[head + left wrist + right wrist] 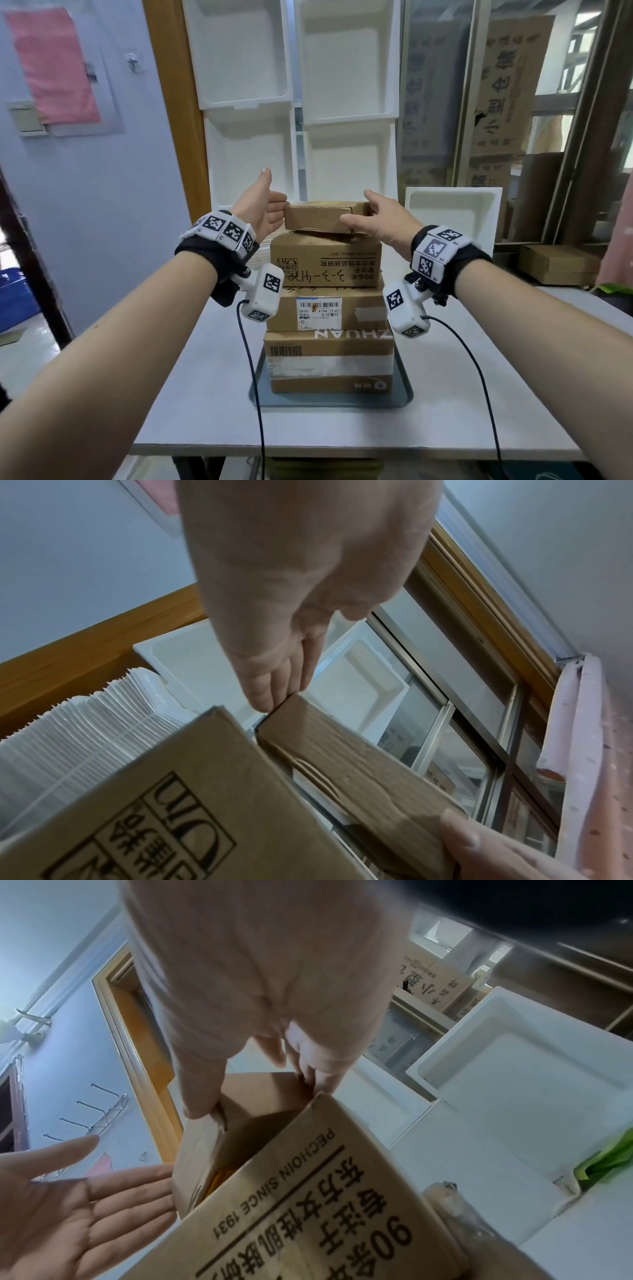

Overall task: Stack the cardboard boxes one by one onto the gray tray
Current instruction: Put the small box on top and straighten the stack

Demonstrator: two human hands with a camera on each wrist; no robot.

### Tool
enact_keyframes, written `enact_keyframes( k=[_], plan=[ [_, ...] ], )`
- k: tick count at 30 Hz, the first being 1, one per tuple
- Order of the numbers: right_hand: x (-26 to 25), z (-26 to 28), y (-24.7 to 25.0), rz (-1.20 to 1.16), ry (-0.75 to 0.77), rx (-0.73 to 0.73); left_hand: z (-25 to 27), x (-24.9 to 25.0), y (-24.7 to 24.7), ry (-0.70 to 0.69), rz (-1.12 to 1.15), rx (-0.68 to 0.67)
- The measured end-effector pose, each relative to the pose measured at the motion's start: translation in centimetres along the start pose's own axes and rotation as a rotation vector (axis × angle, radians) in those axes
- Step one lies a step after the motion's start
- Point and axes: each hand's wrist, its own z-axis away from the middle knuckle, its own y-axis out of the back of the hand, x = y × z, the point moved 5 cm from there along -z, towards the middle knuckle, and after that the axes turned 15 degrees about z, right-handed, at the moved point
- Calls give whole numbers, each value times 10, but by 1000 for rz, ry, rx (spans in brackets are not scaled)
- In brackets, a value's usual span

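I'm seeing four boxes sitting stacked in the gray tray [404,387] on the table [191,394]. The top box [322,216] is lying on the printed box [325,263]. My left hand [265,207] is touching its left end with flat, straight fingers; my right hand [380,219] is gripping its right end.

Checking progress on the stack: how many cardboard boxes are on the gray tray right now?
4, in one pile on the gray tray: the bottom box, the labelled box, the printed box, and the small top box between the left hand and right hand.
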Motion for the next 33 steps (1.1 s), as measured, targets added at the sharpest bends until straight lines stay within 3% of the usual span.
enact_keyframes(
  k=[13,23,33],
  plan=[
    [7,1,-6,-49,-27,-89,6,-7,0,36,6,-33],
    [-1,13,-2,-89,-159,-71,-7,-11,-8,64,-11,-11],
    [-16,10,-6,-65,-157,-74,7,-3,-9,69,24,-36]
  ],
)
